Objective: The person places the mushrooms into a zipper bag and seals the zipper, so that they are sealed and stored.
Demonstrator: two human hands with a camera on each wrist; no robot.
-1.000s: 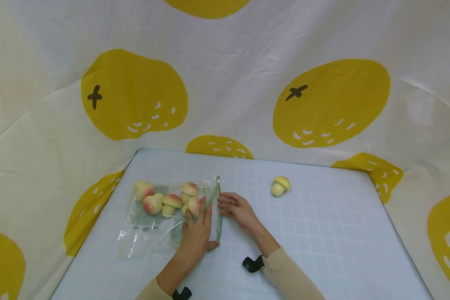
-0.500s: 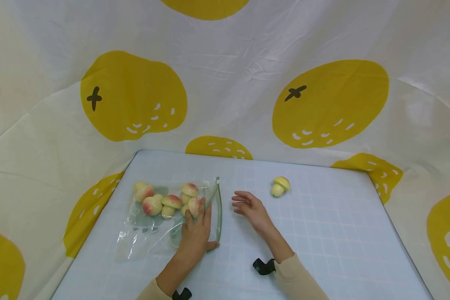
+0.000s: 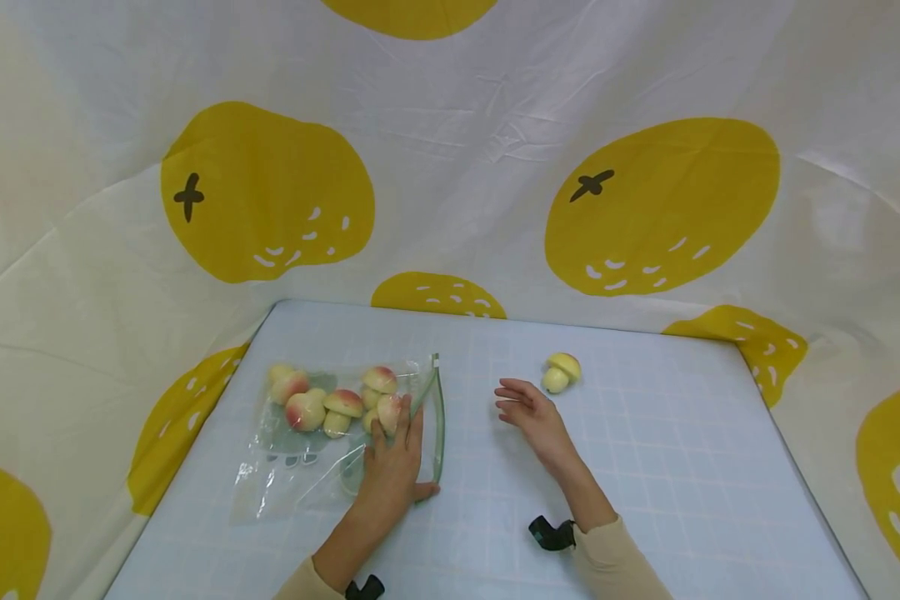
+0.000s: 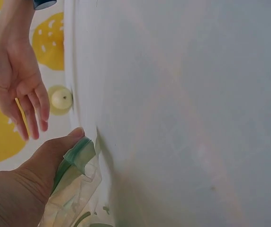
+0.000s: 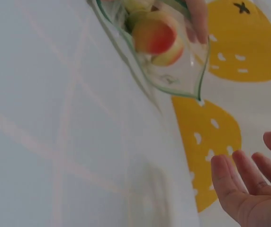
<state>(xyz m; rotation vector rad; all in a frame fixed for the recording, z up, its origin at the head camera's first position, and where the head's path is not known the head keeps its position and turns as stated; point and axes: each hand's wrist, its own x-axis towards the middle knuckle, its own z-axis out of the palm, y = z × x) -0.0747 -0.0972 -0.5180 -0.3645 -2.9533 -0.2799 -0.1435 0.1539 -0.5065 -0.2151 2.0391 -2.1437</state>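
A clear zip bag (image 3: 270, 483) with a green-edged mouth lies on the left of the table, several toy mushrooms (image 3: 306, 408) inside it. My left hand (image 3: 392, 467) rests on the mouth end, fingers straight and spread, with the thumb touching the near end of the green edge (image 4: 62, 172). The mouth gapes in the right wrist view, a red-topped mushroom (image 5: 157, 35) showing within. My right hand (image 3: 536, 421) hovers right of the bag, fingers loosely bent, holding nothing. Just beyond its fingertips, a single yellow toy mushroom (image 3: 561, 372) lies on the table.
The table (image 3: 682, 467) wears a pale blue checked cloth. Behind and beside it hangs a white cloth (image 3: 457, 167) printed with yellow fruit. Each wrist carries a black camera mount (image 3: 552, 533).
My right hand has left the bag's mouth and moved right, close to the loose mushroom. The left hand has kept its place on the bag.
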